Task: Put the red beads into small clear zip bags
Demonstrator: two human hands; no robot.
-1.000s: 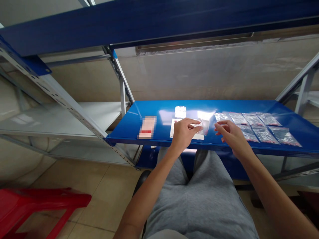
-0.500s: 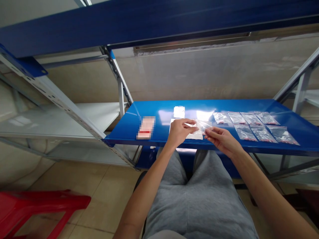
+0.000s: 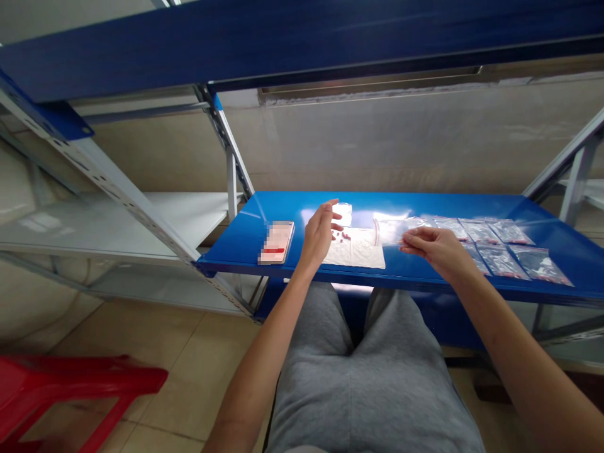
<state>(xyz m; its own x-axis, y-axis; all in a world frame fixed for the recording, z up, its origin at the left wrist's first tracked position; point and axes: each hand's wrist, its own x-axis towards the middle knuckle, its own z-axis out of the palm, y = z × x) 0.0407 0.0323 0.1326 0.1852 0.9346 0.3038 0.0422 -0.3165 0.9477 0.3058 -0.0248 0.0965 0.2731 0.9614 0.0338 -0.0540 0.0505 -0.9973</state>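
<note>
My right hand (image 3: 435, 249) pinches one end of a clear zip bag (image 3: 389, 231), whose red-lined zip edge points left above the blue shelf. No contents show inside this bag. My left hand (image 3: 321, 231) is open, fingers stretched out, over the left side of a white cloth (image 3: 361, 255). Several small dark red pieces (image 3: 346, 237) lie on the cloth beside my left fingertips; they are too small to name. Just behind the cloth, a whitish, shiny packet (image 3: 345, 214) is partly hidden by my left fingers.
Several flat zip bags (image 3: 500, 259) with red bits in them lie in two rows at the right of the blue shelf (image 3: 283, 204). A phone (image 3: 278, 242) rests at the left. Another blue shelf (image 3: 302, 44) spans overhead. A red stool (image 3: 85, 377) stands lower left.
My left hand has let go of the clear bag and moved left over the cloth. My right hand has shifted slightly right with the bag. The red pieces on the cloth are now visible.
</note>
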